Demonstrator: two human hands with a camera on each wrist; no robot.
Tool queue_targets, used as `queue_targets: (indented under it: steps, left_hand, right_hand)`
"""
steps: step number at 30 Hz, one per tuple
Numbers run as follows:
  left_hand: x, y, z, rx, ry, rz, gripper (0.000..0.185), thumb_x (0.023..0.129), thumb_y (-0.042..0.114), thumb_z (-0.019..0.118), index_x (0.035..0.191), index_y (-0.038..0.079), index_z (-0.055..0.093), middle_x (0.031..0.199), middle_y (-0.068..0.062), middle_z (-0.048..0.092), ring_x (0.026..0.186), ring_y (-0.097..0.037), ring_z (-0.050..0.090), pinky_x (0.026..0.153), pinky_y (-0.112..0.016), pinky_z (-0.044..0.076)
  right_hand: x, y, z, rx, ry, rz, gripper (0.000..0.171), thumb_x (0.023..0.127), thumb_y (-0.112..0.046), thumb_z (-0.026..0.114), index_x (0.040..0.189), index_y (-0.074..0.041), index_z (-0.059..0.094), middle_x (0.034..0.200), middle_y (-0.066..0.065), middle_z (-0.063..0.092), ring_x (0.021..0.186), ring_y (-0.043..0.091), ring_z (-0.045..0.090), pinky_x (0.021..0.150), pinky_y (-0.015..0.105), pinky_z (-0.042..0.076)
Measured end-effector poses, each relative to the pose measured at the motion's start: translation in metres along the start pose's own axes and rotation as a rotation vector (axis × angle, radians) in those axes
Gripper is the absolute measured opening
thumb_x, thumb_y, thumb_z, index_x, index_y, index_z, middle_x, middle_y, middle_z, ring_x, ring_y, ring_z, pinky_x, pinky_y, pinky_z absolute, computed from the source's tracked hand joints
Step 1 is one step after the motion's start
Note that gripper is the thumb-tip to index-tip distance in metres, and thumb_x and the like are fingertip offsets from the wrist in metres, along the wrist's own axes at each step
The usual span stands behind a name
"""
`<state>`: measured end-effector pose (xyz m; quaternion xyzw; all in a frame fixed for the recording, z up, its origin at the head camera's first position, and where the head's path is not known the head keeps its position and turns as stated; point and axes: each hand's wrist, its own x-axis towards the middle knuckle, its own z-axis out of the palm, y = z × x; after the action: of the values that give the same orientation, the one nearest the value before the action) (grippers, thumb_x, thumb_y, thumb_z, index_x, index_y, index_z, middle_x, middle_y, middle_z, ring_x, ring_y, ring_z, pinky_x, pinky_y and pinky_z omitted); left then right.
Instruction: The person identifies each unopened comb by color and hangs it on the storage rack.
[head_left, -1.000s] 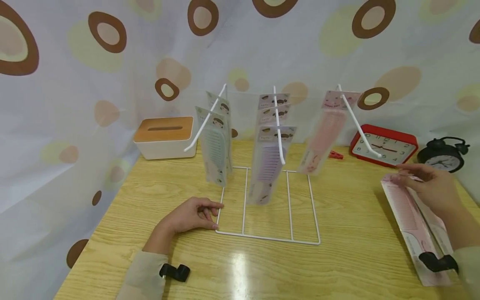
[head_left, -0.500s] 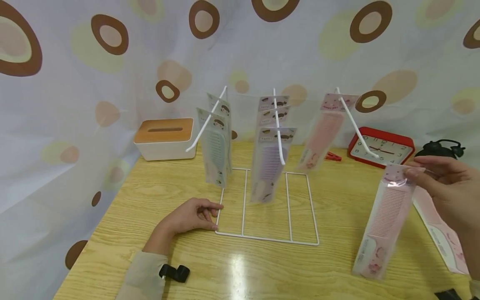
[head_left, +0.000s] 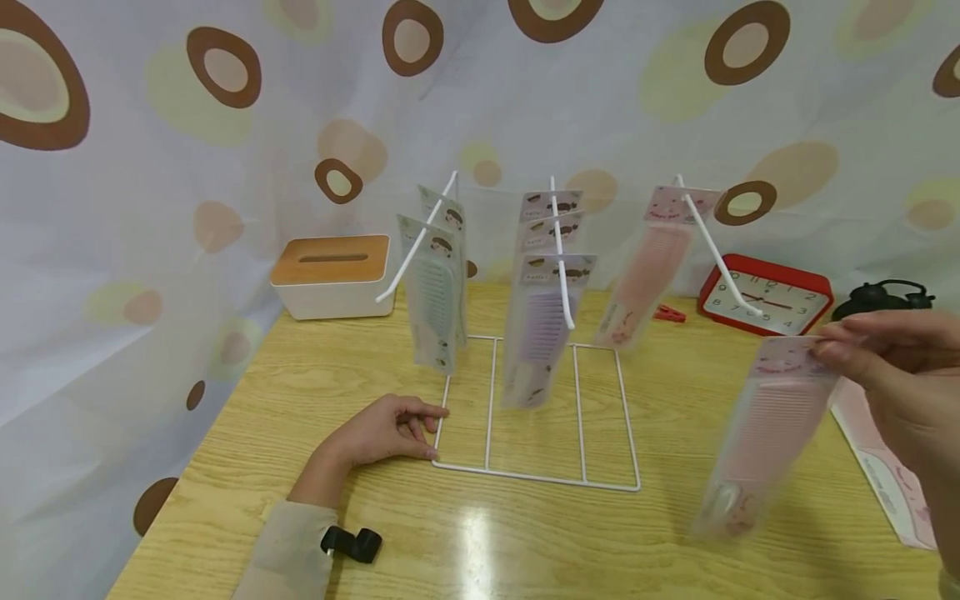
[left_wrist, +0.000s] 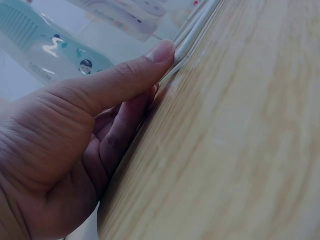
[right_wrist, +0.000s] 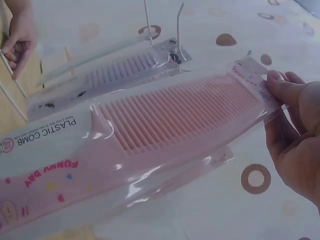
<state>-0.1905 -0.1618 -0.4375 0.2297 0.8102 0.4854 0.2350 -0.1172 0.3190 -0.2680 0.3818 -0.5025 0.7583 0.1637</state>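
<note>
My right hand (head_left: 911, 392) pinches the top of a packaged pink comb (head_left: 776, 425) between thumb and fingers, and the comb hangs tilted over the table's right side. Its "PLASTIC COMB" label shows in the right wrist view, where the pink comb (right_wrist: 180, 115) spans the picture. My left hand (head_left: 378, 429) holds the front left corner of a white wire display rack (head_left: 525, 476) at its base; the thumb (left_wrist: 159, 52) lies on the wire. From the rack's hooks hang green combs (head_left: 433, 292) at left, purple combs (head_left: 543, 325) in the middle and a pink comb (head_left: 651, 267) at right.
Another packaged pink comb (head_left: 885, 467) lies on the table, partly behind my right hand. Along the back stand a tissue box (head_left: 330, 279), a red clock (head_left: 772, 296) and a black alarm clock (head_left: 877, 297). A small red clip (head_left: 670, 313) lies near the red clock.
My right hand has lifted a pink comb off the table from beside another one and swung it upright, leftward. My left hand has stayed at the rack's corner.
</note>
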Motion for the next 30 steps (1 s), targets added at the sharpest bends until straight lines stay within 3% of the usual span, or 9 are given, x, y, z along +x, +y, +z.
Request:
queue_targets:
  steps: [7, 13, 20, 25, 30]
  left_hand:
    - [0.000, -0.001, 0.000, 0.002, -0.004, 0.007, 0.057, 0.082, 0.019, 0.083, 0.134, 0.007, 0.063, 0.107, -0.007, 0.065, 0.084, -0.015, 0.067, 0.074, -0.026, 0.057]
    - [0.000, -0.002, -0.001, -0.005, -0.009, 0.015, 0.057, 0.082, 0.017, 0.083, 0.135, 0.005, 0.063, 0.107, -0.010, 0.065, 0.083, -0.014, 0.066, 0.073, -0.026, 0.057]
    - [-0.001, 0.000, -0.002, -0.002, 0.000, 0.018, 0.057, 0.082, 0.018, 0.083, 0.134, 0.006, 0.063, 0.106, -0.008, 0.065, 0.083, -0.014, 0.066, 0.073, -0.026, 0.057]
    - [-0.001, 0.000, -0.001, -0.001, -0.001, 0.011, 0.057, 0.082, 0.018, 0.084, 0.134, 0.006, 0.063, 0.106, -0.007, 0.065, 0.083, -0.014, 0.066, 0.073, -0.026, 0.057]
    - [0.000, 0.000, 0.000, -0.014, -0.005, 0.011, 0.056, 0.083, 0.018, 0.083, 0.134, 0.007, 0.064, 0.107, -0.008, 0.065, 0.084, -0.015, 0.067, 0.074, -0.026, 0.057]
  right_hand:
    - [0.015, 0.002, 0.030, 0.100, -0.003, -0.043, 0.025, 0.082, 0.028, 0.059, 0.106, 0.032, 0.054, 0.104, 0.030, 0.072, 0.097, 0.031, 0.074, 0.089, 0.029, 0.058]
    - [0.024, 0.004, 0.042, 0.000, 0.119, -0.049, 0.024, 0.082, 0.028, 0.059, 0.106, 0.031, 0.057, 0.099, 0.027, 0.074, 0.093, 0.030, 0.075, 0.085, 0.028, 0.059]
    - [0.029, 0.009, 0.044, -0.102, 0.247, 0.018, 0.026, 0.082, 0.031, 0.055, 0.107, 0.029, 0.060, 0.094, 0.025, 0.075, 0.085, 0.028, 0.076, 0.079, 0.027, 0.060]
    - [0.033, 0.017, 0.037, -0.137, 0.277, 0.125, 0.027, 0.084, 0.030, 0.053, 0.108, 0.024, 0.064, 0.092, 0.019, 0.076, 0.082, 0.023, 0.075, 0.072, 0.024, 0.060]
    - [0.043, 0.025, 0.027, -0.155, 0.297, 0.221, 0.029, 0.086, 0.025, 0.057, 0.113, 0.017, 0.066, 0.097, 0.014, 0.077, 0.090, 0.020, 0.075, 0.077, 0.022, 0.059]
